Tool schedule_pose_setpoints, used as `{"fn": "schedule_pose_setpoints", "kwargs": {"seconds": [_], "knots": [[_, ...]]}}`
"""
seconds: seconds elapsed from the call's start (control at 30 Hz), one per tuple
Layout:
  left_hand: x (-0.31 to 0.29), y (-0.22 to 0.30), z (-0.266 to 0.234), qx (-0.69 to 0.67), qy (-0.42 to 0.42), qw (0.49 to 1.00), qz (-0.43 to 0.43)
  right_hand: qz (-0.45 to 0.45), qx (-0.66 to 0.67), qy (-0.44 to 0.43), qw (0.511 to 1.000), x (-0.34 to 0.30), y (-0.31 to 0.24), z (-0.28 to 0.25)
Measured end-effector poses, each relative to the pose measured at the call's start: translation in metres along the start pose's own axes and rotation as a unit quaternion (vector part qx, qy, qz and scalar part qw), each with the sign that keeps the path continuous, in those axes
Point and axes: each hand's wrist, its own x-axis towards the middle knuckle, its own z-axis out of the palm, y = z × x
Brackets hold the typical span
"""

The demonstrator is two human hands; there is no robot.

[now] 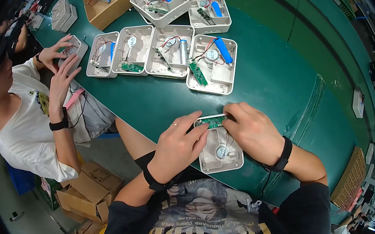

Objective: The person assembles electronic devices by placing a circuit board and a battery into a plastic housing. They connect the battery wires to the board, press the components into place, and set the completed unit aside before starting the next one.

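In front of me a white plastic housing [232,165] lies near the table's front edge, its inside facing up. A round speaker [221,152] with thin wires sits in it. A green circuit board [211,121] lies across the housing's far end. My left hand [176,145] is around the housing's left side, fingertips at the board's left end. Over the far right corner, my right hand [253,132] is closed with thumb and fingers pinched at the board's right end. Exactly what sits between those right fingertips is partly hidden.
Several open white housings [210,85] with boards, wires and blue cells stand beyond my hands. A cardboard box [98,14] of blue cells is at the far left. On the left a co-worker [32,114] handles another housing [79,55]. Cardboard boxes [90,189] lie on the floor.
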Motion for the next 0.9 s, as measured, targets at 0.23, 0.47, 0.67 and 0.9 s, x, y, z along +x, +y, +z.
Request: {"fn": "schedule_pose_setpoints", "kwargs": {"seconds": [0.23, 0.47, 0.67, 0.9], "knots": [[0.002, 0.003, -0.002, 0.037, -0.024, 0.999, -0.006, -0.003, 0.003, 0.010, 1.000, 0.003, -0.002, -0.005], [-0.001, 0.003, 0.006, 0.004, 0.001, 1.000, 0.014, 0.026, 0.007, -0.002, 1.000, 0.000, -0.008, -0.003], [-0.003, -0.009, 0.002, -0.039, -0.036, 0.998, 0.025, 0.023, 0.072, 0.011, 0.997, -0.002, -0.005, -0.010], [-0.016, -0.015, 0.001, -0.002, 0.000, 0.999, 0.039, 0.078, 0.073, 0.081, 0.991, -0.049, -0.018, 0.000]]}}
